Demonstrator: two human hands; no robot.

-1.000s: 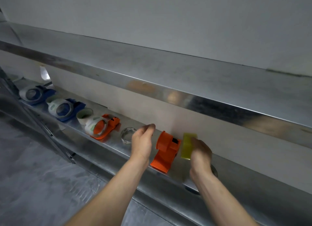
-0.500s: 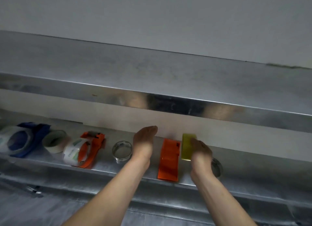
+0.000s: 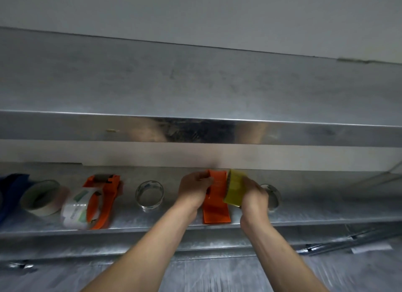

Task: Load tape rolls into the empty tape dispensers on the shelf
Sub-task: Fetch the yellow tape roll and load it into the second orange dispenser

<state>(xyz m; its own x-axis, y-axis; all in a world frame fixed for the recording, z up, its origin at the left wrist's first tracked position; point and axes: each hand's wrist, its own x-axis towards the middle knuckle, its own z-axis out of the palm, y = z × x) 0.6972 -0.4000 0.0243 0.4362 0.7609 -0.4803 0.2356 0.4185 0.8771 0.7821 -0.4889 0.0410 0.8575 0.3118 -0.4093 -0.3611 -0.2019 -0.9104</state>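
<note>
1. Left fingers (image 3: 204,179) are curled round the far end of the empty orange dispenser (image 3: 217,206), so the left hand (image 3: 192,192) has it in a firm grasp.
2. The right hand (image 3: 253,201) wraps round the yellow tape roll (image 3: 235,190). The roll is on edge, pressed against the dispenser's flank at its 2 o'clock.
3. The dispenser lies flat on the lower shelf (image 3: 315,213), running from 12 to 6 o'clock.
4. At its 9 o'clock, apart from it, sits a clear tape roll (image 3: 149,194). At 3 o'clock a second clear roll (image 3: 272,196) is half hidden behind the right hand.
5. Farther out at 9 o'clock come a loaded orange dispenser (image 3: 104,196), a beige tape roll (image 3: 40,197) and a blue dispenser (image 3: 10,182) at the picture's edge.
6. At 12 o'clock is the upper shelf (image 3: 195,84).
</note>
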